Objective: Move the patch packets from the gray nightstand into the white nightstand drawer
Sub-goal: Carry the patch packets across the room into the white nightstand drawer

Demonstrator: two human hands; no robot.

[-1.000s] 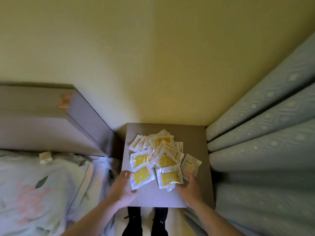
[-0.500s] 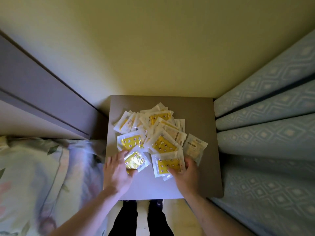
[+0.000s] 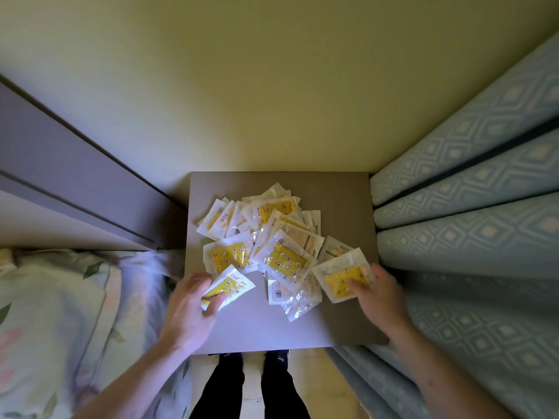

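packets point(image 3: 266, 237) heaped loose on the gray nightstand point(image 3: 341, 195). left hand point(image 3: 189, 309) pinches one packet point(image 3: 228, 287) in curled fingers; right hand point(image 3: 381, 297) pinches another point(image 3: 343, 275) at the pile's edge. risk: slick overlapping film may drag neighbours off the front edge.

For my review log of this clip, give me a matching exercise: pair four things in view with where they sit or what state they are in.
Column 1
1. left hand
2. right hand
3. loose pile of white and yellow patch packets
4. pale blue diamond-patterned curtain

Column 2
A. hangs along the right side of the flat gray nightstand top
B. grips one yellow-printed packet at the pile's near left edge
C. lies spread over the middle of the nightstand top
D. pinches a square packet with a yellow centre at the pile's near right edge

Pairs: 1-B, 2-D, 3-C, 4-A
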